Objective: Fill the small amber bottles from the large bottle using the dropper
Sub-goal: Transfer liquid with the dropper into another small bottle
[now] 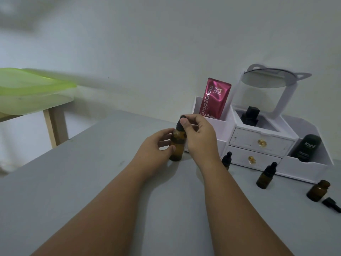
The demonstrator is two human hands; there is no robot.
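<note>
Head view: both hands on the large amber glass bottle (pixel 177 147), upright near ctr of the grey table (pixel 92 191).
L to R: lime-green plastic lid (pixel 27 84) at 9 o'clock; left hand (pixel 156 145) wraps the bottle's body; right hand (pixel 200 137) pinches its black rubber dropper bulb (pixel 180 124) at the 12 o'clock end w/ thumb & fingertip. Toward 4 o'clock: capped small amber bottle (pixel 226 160) just beside the white drawer organiser (pixel 258 143), second capped bottle (pixel 266 175), uncapped small bottle (pixel 317 190) w/ loose black dropper cap (pixel 332 205) near it.
</note>
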